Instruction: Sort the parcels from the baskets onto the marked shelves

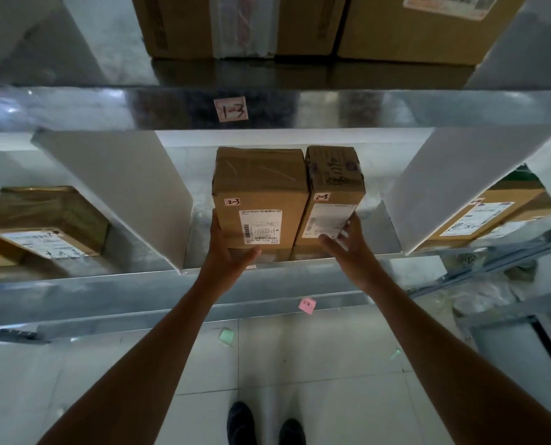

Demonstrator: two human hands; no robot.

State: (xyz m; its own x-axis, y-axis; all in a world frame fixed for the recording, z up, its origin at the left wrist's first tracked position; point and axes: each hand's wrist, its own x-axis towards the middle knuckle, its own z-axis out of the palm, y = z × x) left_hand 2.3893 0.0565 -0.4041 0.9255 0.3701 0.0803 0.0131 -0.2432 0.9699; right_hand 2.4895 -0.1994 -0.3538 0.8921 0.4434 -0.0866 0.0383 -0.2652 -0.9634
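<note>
Two brown cardboard parcels, each tagged "2-3", lie side by side in the middle bay of a metal shelf. My left hand cups the near left corner of the wider left parcel, thumb under its front edge. My right hand presses against the near right side of the narrower right parcel, fingers spread over its white label. A pink tag hangs on the shelf's front rail below them. The upper rail carries a tag reading "1-3".
White dividers wall the bay on both sides. A labelled parcel lies in the left bay, another in the right bay. Large boxes fill the shelf above. Paper slips lie on the tiled floor by my shoes.
</note>
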